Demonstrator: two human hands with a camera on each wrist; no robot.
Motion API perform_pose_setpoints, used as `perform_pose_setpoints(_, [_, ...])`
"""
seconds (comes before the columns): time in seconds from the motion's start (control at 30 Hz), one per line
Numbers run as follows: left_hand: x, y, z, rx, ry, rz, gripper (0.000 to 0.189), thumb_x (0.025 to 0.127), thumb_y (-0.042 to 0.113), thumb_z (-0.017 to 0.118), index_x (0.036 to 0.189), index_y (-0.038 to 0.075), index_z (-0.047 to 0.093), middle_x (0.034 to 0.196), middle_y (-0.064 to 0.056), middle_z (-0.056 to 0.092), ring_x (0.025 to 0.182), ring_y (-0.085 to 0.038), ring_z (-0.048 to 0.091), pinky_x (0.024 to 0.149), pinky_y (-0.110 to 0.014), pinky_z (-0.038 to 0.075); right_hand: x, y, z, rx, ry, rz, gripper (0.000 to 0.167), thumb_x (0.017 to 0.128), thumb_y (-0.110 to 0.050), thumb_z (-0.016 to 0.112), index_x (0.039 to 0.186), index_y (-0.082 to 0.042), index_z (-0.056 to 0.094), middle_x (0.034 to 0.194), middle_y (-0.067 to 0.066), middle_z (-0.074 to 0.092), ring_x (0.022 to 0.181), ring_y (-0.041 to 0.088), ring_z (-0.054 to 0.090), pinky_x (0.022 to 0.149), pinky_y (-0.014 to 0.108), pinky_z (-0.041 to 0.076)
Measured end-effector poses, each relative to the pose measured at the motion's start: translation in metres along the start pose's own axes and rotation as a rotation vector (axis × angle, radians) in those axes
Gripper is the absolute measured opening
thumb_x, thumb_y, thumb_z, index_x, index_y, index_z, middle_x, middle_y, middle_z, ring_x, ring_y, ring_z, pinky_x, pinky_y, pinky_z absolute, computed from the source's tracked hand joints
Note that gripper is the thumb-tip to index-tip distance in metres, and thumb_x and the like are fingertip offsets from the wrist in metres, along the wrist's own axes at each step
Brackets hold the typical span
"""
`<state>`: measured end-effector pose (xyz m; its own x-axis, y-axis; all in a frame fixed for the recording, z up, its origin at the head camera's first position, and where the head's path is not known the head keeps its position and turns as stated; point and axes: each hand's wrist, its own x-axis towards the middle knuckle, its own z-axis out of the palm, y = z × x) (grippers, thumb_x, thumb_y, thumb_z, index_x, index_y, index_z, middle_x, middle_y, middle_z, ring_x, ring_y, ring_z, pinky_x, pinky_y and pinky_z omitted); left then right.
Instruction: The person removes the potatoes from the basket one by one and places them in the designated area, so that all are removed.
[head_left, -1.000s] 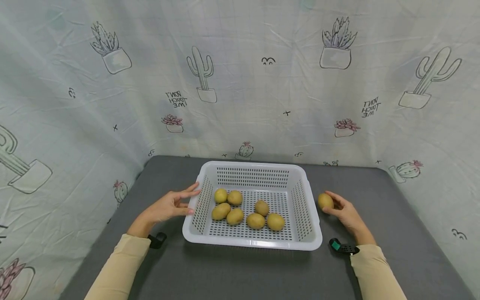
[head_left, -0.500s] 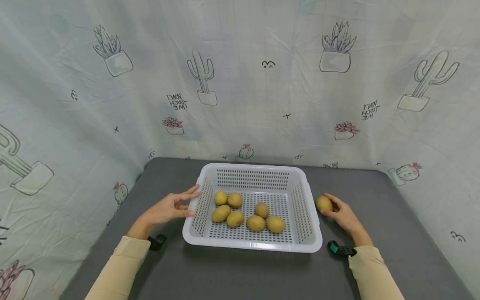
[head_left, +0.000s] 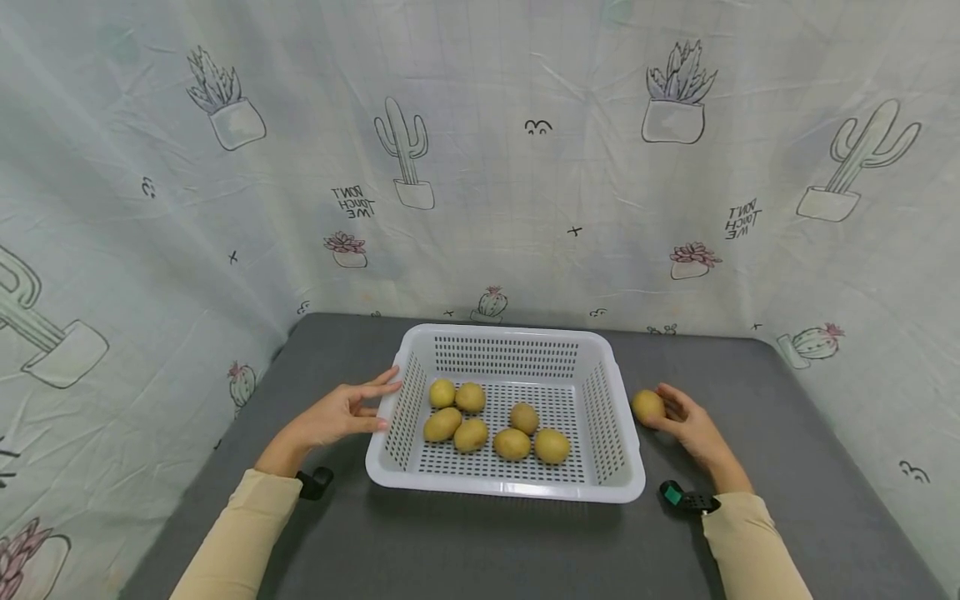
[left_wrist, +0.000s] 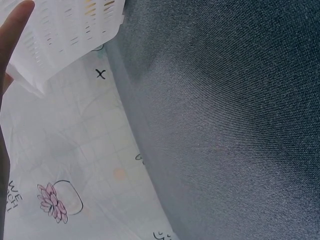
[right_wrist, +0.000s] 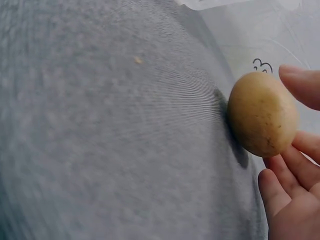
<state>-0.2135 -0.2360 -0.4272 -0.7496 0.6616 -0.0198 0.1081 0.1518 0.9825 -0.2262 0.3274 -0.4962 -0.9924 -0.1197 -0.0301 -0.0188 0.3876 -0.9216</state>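
Observation:
A white slotted plastic basket (head_left: 517, 486) stands in the middle of the table, holding several potatoes (head_left: 512, 444). My left hand (head_left: 333, 412) rests on the basket's left rim, fingers spread and mostly straight. In the left wrist view, one straight finger (left_wrist: 16, 25) lies across the basket's wall (left_wrist: 65, 45). A single potato (head_left: 647, 407) lies on the table just outside the basket's right side. Around its right side is my right hand (head_left: 693, 429). In the right wrist view, the thumb (right_wrist: 302, 86) is slightly off that potato (right_wrist: 262, 114), while other fingertips are at its underside.
Grey cloth covers the table (head_left: 465, 550). Behind it and along the sides hangs a pale curtain (head_left: 480, 167) printed with cacti. Dark bands with small devices are on both wrists. A small pale crumb (right_wrist: 137, 60) lies on the cloth.
The right hand and the lone potato shifted slightly left, then the hand drew back a little to the right while the potato stayed. The left hand and basket hold still.

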Motion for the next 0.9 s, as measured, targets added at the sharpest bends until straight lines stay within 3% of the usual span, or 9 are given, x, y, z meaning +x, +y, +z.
perform_pose_setpoints(0.1, [0.0, -0.001, 0.0, -0.001, -0.001, 0.0, 0.072, 0.089, 0.004, 0.064, 0.146, -0.007, 0.022, 0.158, -0.016, -0.008, 0.116, -0.037, 0.057, 0.086, -0.029, 0.053, -0.003, -0.002, -0.003, -0.019, 0.024, -0.031, 0.078, 0.088, -0.012, 0.068, 0.147, 0.009, 0.021, 0.148, 0.031, 0.029, 0.137, 0.046, 0.026, 0.102, 0.013, 0.035])
perform_pose_setpoints(0.23, [0.0, 0.0, 0.001, 0.003, 0.003, -0.003, 0.072, 0.089, 0.005, 0.064, 0.146, -0.007, 0.023, 0.158, -0.016, -0.008, 0.116, -0.039, 0.055, 0.086, -0.028, 0.053, -0.008, -0.006, -0.007, -0.059, 0.046, -0.093, 0.075, 0.089, -0.014, 0.066, 0.147, 0.007, 0.023, 0.148, 0.03, 0.029, 0.137, 0.04, 0.028, 0.104, 0.011, 0.031])
perform_pose_setpoints(0.33, [0.0, 0.0, 0.001, 0.005, 0.003, -0.002, 0.072, 0.089, 0.005, 0.064, 0.146, -0.007, 0.023, 0.158, -0.016, -0.008, 0.116, -0.039, 0.055, 0.086, -0.028, 0.053, -0.011, -0.01, -0.01, -0.043, 0.045, -0.136, 0.072, 0.09, -0.013, 0.065, 0.147, 0.006, 0.024, 0.148, 0.031, 0.029, 0.138, 0.02, 0.034, 0.093, -0.001, 0.03])
perform_pose_setpoints(0.47, [0.0, 0.0, 0.0, 0.002, 0.001, 0.003, 0.072, 0.089, 0.004, 0.064, 0.146, -0.007, 0.023, 0.158, -0.016, -0.008, 0.115, -0.038, 0.056, 0.086, -0.029, 0.053, -0.013, -0.02, -0.013, 0.003, 0.019, -0.18, 0.07, 0.091, -0.009, 0.063, 0.147, 0.007, 0.023, 0.149, 0.031, 0.027, 0.127, -0.007, 0.035, 0.094, 0.001, 0.031])
perform_pose_setpoints(0.57, [0.0, 0.0, -0.001, 0.0, 0.003, 0.005, 0.072, 0.088, 0.003, 0.064, 0.146, -0.007, 0.023, 0.158, -0.016, -0.008, 0.116, -0.037, 0.056, 0.086, -0.028, 0.053, -0.013, -0.029, -0.014, 0.01, 0.003, -0.212, 0.069, 0.092, -0.007, 0.061, 0.147, 0.006, 0.023, 0.15, 0.027, 0.027, 0.125, -0.011, 0.034, 0.096, 0.002, 0.031])
perform_pose_setpoints(0.9, [0.002, 0.0, -0.001, 0.007, -0.003, 0.003, 0.072, 0.088, 0.004, 0.065, 0.146, -0.008, 0.023, 0.158, -0.016, -0.008, 0.12, -0.04, 0.052, 0.086, -0.03, 0.053, -0.019, -0.071, -0.016, -0.003, -0.02, -0.327, 0.069, 0.091, -0.002, 0.061, 0.149, 0.001, 0.024, 0.153, 0.017, 0.03, 0.13, -0.008, 0.034, 0.098, 0.004, 0.031])
